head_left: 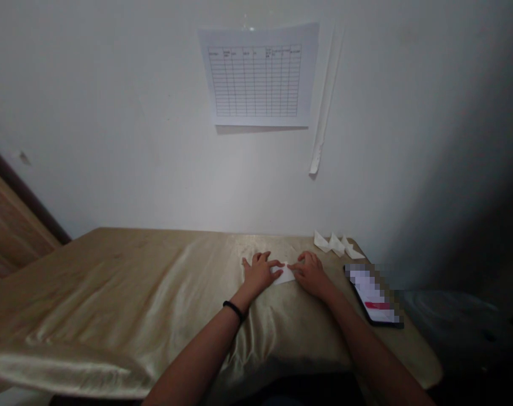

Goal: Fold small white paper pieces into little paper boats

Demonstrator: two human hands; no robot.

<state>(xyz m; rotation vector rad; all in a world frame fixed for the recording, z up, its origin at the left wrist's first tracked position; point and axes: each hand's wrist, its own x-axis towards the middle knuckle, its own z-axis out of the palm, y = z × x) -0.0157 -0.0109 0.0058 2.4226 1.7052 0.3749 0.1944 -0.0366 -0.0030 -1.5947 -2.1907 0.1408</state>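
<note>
A small piece of folded white paper lies on the cloth-covered table between my two hands. My left hand has its thumb and index finger on the paper's left side, with its other fingers raised and bent. From the right, my right hand holds the other side, its index finger reaching the upper edge and its thumb hidden or hard to make out. The fingertips of both hands nearly meet over the paper. Several folded white paper boats stand in a row beyond my right hand.
A phone with a lit, blurred screen lies right of my right forearm. The shiny gold tablecloth is wrinkled. Behind the table, a printed grid sheet and a hanging white strip are on the wall. Wooden furniture stands left.
</note>
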